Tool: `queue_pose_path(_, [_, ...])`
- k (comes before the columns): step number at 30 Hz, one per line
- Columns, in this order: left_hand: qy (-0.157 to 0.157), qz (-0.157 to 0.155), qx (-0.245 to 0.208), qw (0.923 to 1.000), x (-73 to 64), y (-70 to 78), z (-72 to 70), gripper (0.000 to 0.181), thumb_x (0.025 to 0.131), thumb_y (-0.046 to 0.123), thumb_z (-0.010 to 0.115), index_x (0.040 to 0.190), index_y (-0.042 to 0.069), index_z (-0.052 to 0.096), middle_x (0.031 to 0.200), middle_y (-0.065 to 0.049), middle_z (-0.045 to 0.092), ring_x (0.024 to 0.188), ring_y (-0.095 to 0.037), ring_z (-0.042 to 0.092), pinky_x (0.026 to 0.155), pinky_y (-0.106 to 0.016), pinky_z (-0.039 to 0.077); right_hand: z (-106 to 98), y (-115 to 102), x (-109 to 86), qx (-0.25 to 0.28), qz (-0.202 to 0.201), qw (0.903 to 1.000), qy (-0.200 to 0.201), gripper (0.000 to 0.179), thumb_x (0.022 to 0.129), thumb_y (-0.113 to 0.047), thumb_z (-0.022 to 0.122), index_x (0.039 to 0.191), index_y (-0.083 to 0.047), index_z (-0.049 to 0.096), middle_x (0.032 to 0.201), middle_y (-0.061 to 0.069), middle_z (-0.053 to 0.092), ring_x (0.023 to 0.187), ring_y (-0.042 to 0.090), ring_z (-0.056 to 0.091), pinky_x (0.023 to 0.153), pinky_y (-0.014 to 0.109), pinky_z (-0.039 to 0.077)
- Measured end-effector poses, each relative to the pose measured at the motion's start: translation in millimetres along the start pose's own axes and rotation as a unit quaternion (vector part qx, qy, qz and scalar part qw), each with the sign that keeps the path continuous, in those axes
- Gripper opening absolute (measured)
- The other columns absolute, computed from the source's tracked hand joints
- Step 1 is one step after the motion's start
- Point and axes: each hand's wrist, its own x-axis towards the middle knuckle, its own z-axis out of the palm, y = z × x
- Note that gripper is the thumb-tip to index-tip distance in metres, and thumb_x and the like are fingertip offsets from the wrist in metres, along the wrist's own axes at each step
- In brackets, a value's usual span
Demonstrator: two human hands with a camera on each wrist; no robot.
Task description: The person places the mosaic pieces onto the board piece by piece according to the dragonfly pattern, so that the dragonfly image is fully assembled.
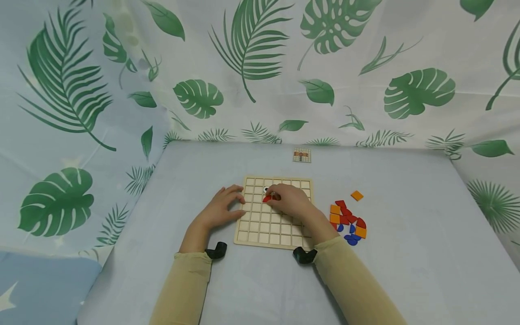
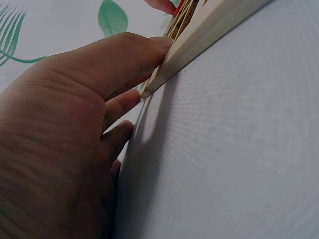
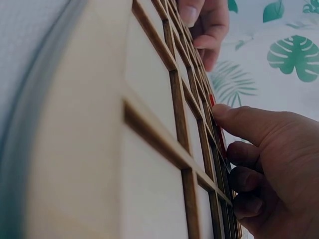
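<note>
A wooden grid board (image 1: 252,238) with square cells lies on the table. My left hand (image 1: 221,207) rests at its left edge, thumb and fingers spread and lightly bent; in the left wrist view the thumb (image 2: 134,55) touches the wooden rim (image 2: 199,42). Over the upper middle of the grid, my right hand (image 1: 290,201) has its thumb and curled fingers at a red piece (image 1: 266,198), which it appears to pinch at cell level. Beside those fingertips a white piece with a black dot (image 1: 266,189) sits in a cell. The right fingers partly hide both pieces.
Right of the board lies a loose cluster of red pieces (image 1: 344,211), orange squares (image 1: 335,218) and blue pieces (image 1: 351,239). One orange square (image 1: 357,195) lies apart behind them. A small patterned card (image 1: 302,155) is at the back, before a leaf-print cloth (image 1: 260,117).
</note>
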Motion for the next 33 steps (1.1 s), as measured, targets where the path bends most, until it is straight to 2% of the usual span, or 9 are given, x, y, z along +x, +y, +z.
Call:
queue_pose_path(4, [0.0, -0.003, 0.0, 1.0, 0.4, 0.0, 0.5, 0.025, 0.09, 0.038, 0.071, 0.106, 0.025, 0.057, 0.152, -0.003, 0.043, 0.147, -0.025, 0.034, 0.127, -0.05, 0.009, -0.6, 1.9, -0.1, 0.014, 0.0, 0.9999, -0.002, 0.026, 0.094, -0.037, 0.066, 0.118, -0.026, 0.065, 0.083, -0.006, 0.059, 0.07, 0.014, 0.052, 0.059, 0.029, 0.042])
queue_pose_path(9, [0.001, -0.005, 0.0, 1.0, 0.2, 0.4, 1.1, 0.025, 0.089, 0.037, 0.072, 0.106, 0.025, 0.058, 0.151, -0.003, 0.044, 0.147, -0.025, 0.034, 0.127, -0.05, 0.009, -6.5, 5.1, -4.3, 0.068, -0.012, 0.9976, 0.005, 0.024, 0.095, -0.032, 0.066, 0.116, -0.022, 0.066, 0.09, -0.003, 0.059, 0.079, 0.016, 0.052, 0.068, 0.031, 0.046])
queue_pose_path(13, [0.002, -0.002, 0.004, 1.0, -0.3, 1.0, 0.8, 0.026, 0.089, 0.036, 0.073, 0.106, 0.024, 0.059, 0.151, -0.004, 0.044, 0.146, -0.026, 0.035, 0.127, -0.051, 0.01, -17.4, 9.7, -12.1, 0.09, -0.021, 0.9955, 0.024, 0.022, 0.096, -0.029, 0.064, 0.115, -0.018, 0.067, 0.098, -0.002, 0.06, 0.085, 0.016, 0.053, 0.074, 0.032, 0.047])
queue_pose_path(17, [0.005, 0.003, 0.001, 1.0, -0.2, 1.8, -0.1, 0.026, 0.089, 0.035, 0.073, 0.106, 0.023, 0.059, 0.15, -0.005, 0.045, 0.146, -0.027, 0.036, 0.127, -0.052, 0.01, -35.1, 14.3, -23.6, 0.09, -0.024, 0.9949, 0.04, 0.023, 0.097, -0.028, 0.064, 0.116, -0.016, 0.067, 0.102, -0.001, 0.06, 0.085, 0.017, 0.052, 0.072, 0.032, 0.047])
queue_pose_path(26, [0.008, 0.006, 0.005, 0.9999, -0.2, 1.1, 0.7, 0.026, 0.088, 0.035, 0.074, 0.106, 0.023, 0.059, 0.149, -0.005, 0.045, 0.145, -0.027, 0.037, 0.127, -0.051, 0.01, -72.5, 41.1, -64.8, 0.078, -0.011, 0.9953, 0.056, 0.028, 0.097, -0.029, 0.064, 0.121, -0.014, 0.066, 0.109, 0.001, 0.063, 0.087, 0.018, 0.053, 0.071, 0.032, 0.047])
queue_pose_path(33, [0.011, 0.01, 0.001, 0.9999, 0.0, 2.3, 0.4, 0.027, 0.087, 0.035, 0.074, 0.105, 0.022, 0.059, 0.149, -0.006, 0.046, 0.145, -0.028, 0.037, 0.126, -0.053, 0.011, -91.6, 79.1, -102.1, 0.051, 0.051, 0.9956, 0.06, 0.03, 0.096, -0.031, 0.065, 0.121, -0.015, 0.065, 0.11, 0.001, 0.064, 0.093, 0.021, 0.055, 0.077, 0.032, 0.052])
